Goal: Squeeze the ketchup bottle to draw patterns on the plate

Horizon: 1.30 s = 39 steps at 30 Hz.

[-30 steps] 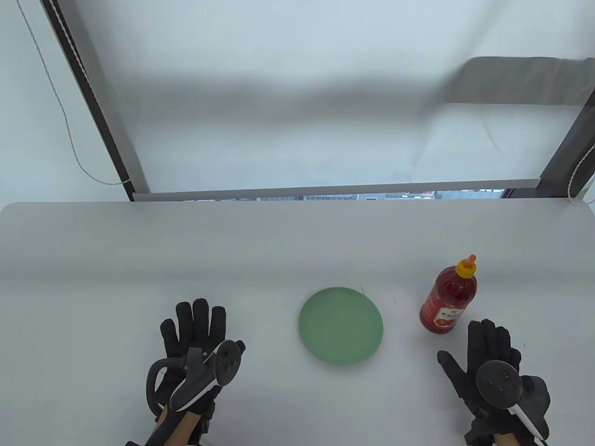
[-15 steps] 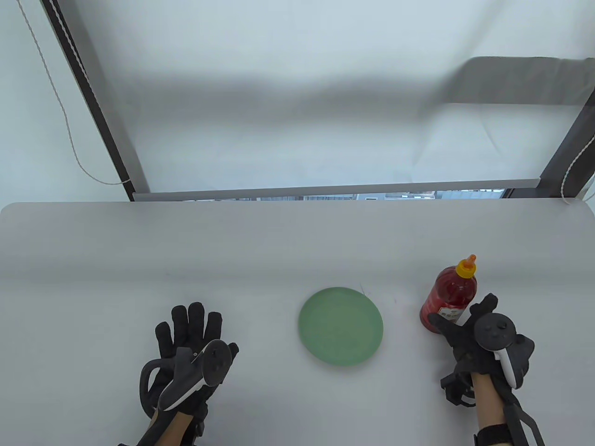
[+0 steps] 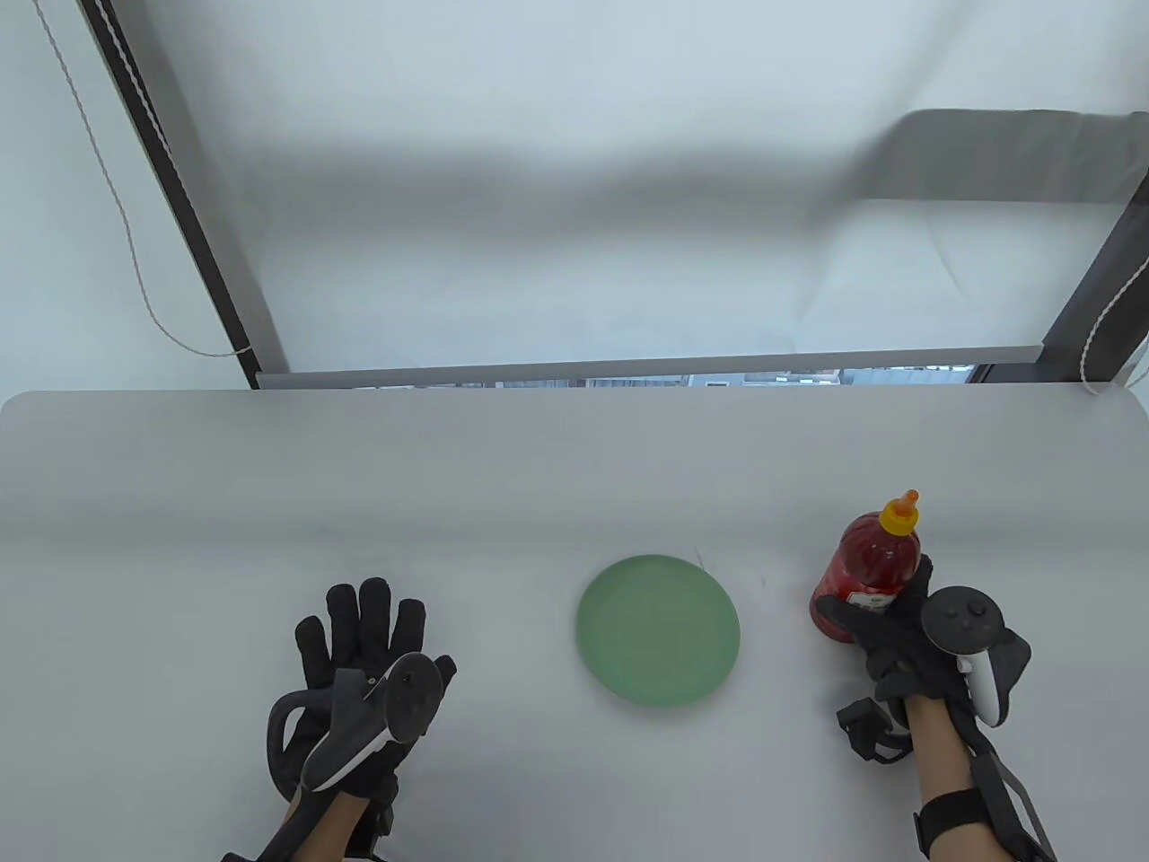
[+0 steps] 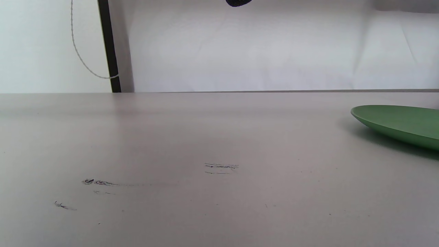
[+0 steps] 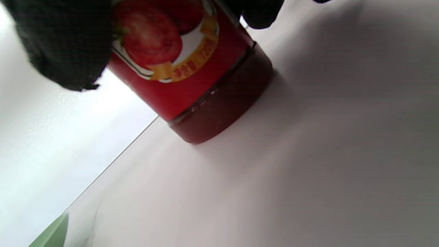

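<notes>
A red ketchup bottle (image 3: 869, 561) with a yellow cap stands upright on the white table, right of an empty green plate (image 3: 658, 629). My right hand (image 3: 884, 620) grips the bottle's lower body, thumb on its left side and fingers around its right. In the right wrist view the bottle (image 5: 192, 75) still rests on the table, with gloved fingers (image 5: 61, 44) on its label. My left hand (image 3: 363, 642) rests flat on the table left of the plate, fingers spread, holding nothing. The plate's rim (image 4: 398, 125) shows at the right of the left wrist view.
The white table (image 3: 449, 503) ends at a far edge below a window frame and a white blind. A blind cord (image 3: 117, 206) hangs at the far left. Faint scuff marks (image 4: 219, 167) lie on the tabletop near my left hand.
My right hand moved forward from the table to the bottle and wrapped around its lower body. My left hand slid slightly back and left.
</notes>
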Motion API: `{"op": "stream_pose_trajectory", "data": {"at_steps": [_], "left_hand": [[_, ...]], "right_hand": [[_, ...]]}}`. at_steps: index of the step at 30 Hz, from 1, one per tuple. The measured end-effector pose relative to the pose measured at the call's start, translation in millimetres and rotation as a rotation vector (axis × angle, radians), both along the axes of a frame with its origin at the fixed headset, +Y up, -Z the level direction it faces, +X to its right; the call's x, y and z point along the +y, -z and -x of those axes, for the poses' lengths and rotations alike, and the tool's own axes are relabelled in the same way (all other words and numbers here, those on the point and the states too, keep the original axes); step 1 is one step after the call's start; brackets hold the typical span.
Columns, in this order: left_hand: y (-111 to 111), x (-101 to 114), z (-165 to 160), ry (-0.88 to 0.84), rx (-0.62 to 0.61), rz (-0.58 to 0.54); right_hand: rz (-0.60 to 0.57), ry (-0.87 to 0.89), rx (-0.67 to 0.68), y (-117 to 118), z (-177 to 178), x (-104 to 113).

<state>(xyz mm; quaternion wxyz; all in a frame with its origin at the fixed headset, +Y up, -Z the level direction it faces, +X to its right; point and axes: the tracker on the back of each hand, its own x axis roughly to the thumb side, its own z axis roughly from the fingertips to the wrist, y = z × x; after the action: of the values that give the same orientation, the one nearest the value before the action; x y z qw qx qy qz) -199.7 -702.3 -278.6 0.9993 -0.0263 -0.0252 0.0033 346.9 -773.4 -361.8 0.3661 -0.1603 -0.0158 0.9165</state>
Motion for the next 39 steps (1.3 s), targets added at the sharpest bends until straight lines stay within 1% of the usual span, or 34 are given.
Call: {"op": "stream_pose_trajectory", "data": {"at_steps": [4, 7, 11, 15, 18, 21, 24, 27, 32, 35, 39], "left_hand": [[0, 0, 1, -0.002, 0.001, -0.005], [1, 0, 1, 0.0, 0.002, -0.004], [2, -3, 0, 0.039, 0.018, 0.019], [2, -2, 0, 0.035, 0.019, 0.008], [0, 1, 1, 0.019, 0.02, -0.016], [-1, 4, 2, 0.003, 0.021, -0.034], [-2, 5, 3, -0.001, 0.019, -0.04], [-5, 7, -3, 0.046, 0.016, -0.029], [-7, 7, -8, 0.06, -0.002, -0.045], [-7, 7, -8, 0.061, -0.004, -0.045], [-8, 7, -9, 0.057, -0.011, -0.049]], "right_hand": [[-0.024, -0.027, 0.005, 2, -2, 2], [-0.028, 0.032, -0.003, 2, -5, 3], [-0.056, 0.067, -0.023, -1, -9, 3], [-0.09, 0.093, -0.036, -4, -13, 5], [-0.131, 0.149, -0.031, -8, -14, 10], [-0.183, 0.251, -0.019, -15, -13, 18], [-0.238, 0.311, 0.012, -27, -10, 32], [-0.3, 0.349, 0.037, -39, -9, 50], [-0.319, 0.383, 0.081, -61, -8, 69], [-0.319, 0.361, 0.131, -78, -6, 73], [-0.335, 0.367, 0.198, -93, -1, 68]]}}
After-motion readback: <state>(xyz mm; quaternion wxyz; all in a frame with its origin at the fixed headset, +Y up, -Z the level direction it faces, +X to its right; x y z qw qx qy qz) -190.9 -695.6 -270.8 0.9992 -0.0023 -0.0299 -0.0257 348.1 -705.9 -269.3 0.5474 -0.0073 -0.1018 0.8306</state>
